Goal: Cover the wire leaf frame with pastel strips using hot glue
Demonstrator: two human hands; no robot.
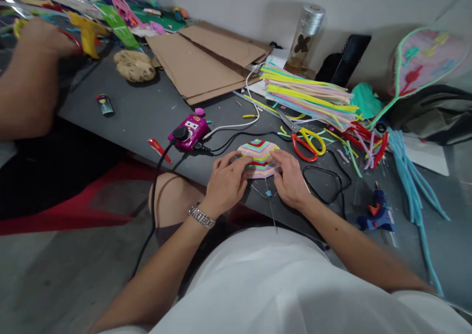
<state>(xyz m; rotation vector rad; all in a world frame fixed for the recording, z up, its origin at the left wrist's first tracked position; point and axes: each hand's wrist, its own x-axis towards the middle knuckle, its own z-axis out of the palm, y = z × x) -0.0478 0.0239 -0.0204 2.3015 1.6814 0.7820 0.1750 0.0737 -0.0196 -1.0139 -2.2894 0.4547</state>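
Just right of the grip lie scissors (pixel 300 150) with red and yellow loop handles — beyond them, a stacked bundle of pastel pipe cleaners (pixel 308 96). Left of the grip sits a magenta power socket (pixel 188 131); farther right, a blue glue gun (pixel 378 213) — light-blue pipe cleaners (pixel 413 191) just beside it.

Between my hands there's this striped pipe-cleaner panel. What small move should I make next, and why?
Probably steady the striped chevron pipe-cleaner panel with the left hand and take one more strand with the right hand from the bundle of yellow, blue and pink pipe cleaners. Both hands are on the panel, and the bundle lies close beyond it.
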